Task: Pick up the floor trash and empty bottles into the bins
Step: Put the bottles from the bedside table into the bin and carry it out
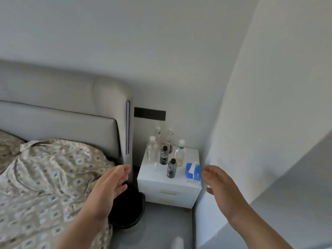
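Your left hand (111,187) and right hand (221,187) are released, grasping nothing. The bottles (163,155) stand on the white nightstand (154,175); labels too blurred to read. The black bin (129,212) sits between nightstand and bed (45,177).

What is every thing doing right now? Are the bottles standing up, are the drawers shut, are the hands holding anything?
left hand: open, holding nothing.
right hand: open, holding nothing.
clear bottles: upright, capped, on the nightstand.
dark bottles: upright, capped.
tissue box: a tissue sticks out.
nightstand: both drawers shut.
black bin: on the floor, partly hidden by the left hand.
bed cover: rumpled.
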Available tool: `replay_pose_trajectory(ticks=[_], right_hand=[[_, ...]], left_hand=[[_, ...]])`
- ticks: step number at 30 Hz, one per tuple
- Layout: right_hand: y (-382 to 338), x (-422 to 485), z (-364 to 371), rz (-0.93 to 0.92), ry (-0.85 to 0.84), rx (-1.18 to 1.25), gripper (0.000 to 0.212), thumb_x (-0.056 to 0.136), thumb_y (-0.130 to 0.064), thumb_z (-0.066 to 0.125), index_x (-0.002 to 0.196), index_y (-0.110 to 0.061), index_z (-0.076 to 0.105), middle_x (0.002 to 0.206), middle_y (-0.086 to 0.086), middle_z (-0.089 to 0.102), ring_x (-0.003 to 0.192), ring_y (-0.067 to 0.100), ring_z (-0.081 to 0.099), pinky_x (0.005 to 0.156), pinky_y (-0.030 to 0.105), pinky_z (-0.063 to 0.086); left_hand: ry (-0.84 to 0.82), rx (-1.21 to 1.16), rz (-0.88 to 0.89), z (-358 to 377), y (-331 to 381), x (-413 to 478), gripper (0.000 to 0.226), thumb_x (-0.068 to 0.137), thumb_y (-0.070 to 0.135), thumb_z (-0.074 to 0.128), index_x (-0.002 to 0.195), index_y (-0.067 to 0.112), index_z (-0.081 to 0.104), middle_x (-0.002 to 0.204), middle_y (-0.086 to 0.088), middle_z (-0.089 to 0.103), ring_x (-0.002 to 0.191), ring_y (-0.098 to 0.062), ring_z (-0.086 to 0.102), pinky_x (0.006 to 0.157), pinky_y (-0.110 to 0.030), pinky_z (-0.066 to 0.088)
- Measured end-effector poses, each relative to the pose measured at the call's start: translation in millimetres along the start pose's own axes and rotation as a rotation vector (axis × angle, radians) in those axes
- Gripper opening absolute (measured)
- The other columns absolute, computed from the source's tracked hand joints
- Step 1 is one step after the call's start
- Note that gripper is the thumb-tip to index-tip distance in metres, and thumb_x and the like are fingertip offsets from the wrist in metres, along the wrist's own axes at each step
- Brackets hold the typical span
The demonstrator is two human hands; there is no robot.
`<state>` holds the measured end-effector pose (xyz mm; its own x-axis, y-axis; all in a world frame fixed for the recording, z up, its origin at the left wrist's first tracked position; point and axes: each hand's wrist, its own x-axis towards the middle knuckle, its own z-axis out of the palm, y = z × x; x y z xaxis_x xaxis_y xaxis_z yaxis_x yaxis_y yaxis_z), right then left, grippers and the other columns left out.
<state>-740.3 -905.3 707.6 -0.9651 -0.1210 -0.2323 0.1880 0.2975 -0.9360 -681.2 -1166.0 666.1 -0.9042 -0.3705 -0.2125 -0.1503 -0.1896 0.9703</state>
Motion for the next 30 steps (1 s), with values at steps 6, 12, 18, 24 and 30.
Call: replay_pose_trajectory(ticks=[6,12,18,24,30], right_hand=[[2.0,147.9,26.6,0.041,-0.062,0.022,0.02,0.091,-0.032,0.055,0.111,-0.031,0.059,0.111,-0.013,0.059,0.108,0.013,0.055,0.105,0.04,0.042],[3.6,267.5,49.3,0.108,-0.113,0.024,0.027,0.092,-0.03,0.056,0.119,-0.026,0.059,0.113,-0.008,0.06,0.103,0.011,0.056,0.099,0.036,0.043],[57.8,351.1,74.3,0.236,-0.022,0.008,0.011,0.08,-0.037,0.066,0.091,-0.034,0.065,0.093,-0.014,0.066,0.107,0.018,0.059,0.105,0.042,0.039],[167.6,407.4,115.6,0.261,0.0,-0.19,0.033,0.083,-0.025,0.071,0.111,-0.032,0.056,0.108,-0.014,0.057,0.113,0.012,0.052,0.094,0.022,0.031],[253.6,444.2,145.3,0.17,-0.057,-0.487,0.055,0.083,-0.034,0.069,0.132,-0.033,0.047,0.114,-0.023,0.045,0.109,0.004,0.048,0.092,0.022,0.039]], left_hand=[[0.109,0.033,-0.05,11.9,7.0,103.2,0.028,0.101,0.027,0.034,0.103,0.024,0.062,0.113,0.005,0.065,0.113,-0.012,0.056,0.103,-0.035,0.039],[0.184,0.005,-0.13,25.0,3.3,196.1,0.027,0.1,0.025,0.036,0.1,0.023,0.063,0.11,0.004,0.067,0.112,-0.011,0.058,0.101,-0.035,0.041],[0.189,0.049,-0.239,30.6,-51.0,284.2,0.018,0.078,0.03,0.069,0.091,0.019,0.071,0.102,-0.001,0.072,0.108,-0.017,0.062,0.082,-0.031,0.047],[0.081,0.321,-0.317,38.2,-162.2,374.8,0.026,0.073,0.04,0.068,0.094,0.025,0.072,0.104,0.007,0.073,0.103,-0.007,0.063,0.098,-0.033,0.046],[-0.073,0.804,-0.276,80.5,-263.5,443.2,0.061,0.089,0.041,0.055,0.144,0.033,0.031,0.148,0.013,0.038,0.133,-0.01,0.04,0.109,-0.029,0.035]])
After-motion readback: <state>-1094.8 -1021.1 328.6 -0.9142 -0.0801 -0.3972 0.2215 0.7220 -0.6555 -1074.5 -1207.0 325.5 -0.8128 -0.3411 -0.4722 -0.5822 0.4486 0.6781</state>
